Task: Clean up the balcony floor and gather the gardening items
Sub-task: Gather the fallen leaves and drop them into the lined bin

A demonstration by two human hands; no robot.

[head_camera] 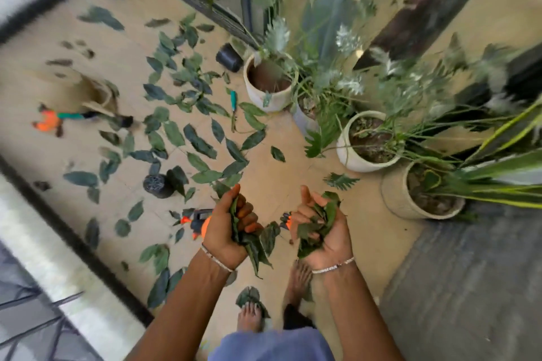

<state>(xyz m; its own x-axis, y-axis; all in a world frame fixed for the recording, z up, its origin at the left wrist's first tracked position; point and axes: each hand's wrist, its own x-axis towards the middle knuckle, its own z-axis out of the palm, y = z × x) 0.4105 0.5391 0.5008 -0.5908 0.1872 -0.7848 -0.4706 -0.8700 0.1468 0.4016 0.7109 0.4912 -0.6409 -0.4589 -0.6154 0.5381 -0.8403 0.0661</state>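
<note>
My left hand (227, 227) grips a bunch of dark green leaves (255, 246) that hang below the fist. My right hand (325, 239) is cupped palm-up around a second clump of leaves (318, 220). Both hands are held over the tan balcony floor (293, 138), above my bare feet. Several loose leaves (199, 141) lie scattered across the floor ahead and to the left. An orange and black tool (196, 220) lies partly hidden behind my left hand. A teal-handled tool (233, 99) lies near the pots. A small black pot (158, 184) lies on its side.
Several pale plant pots (265, 94) with green plants stand at the right along a glass door. Another black pot (228, 57) lies by the door track. An orange glove (48, 121) and a tan bag (96, 94) lie at far left. A grey mat (469, 287) covers the right.
</note>
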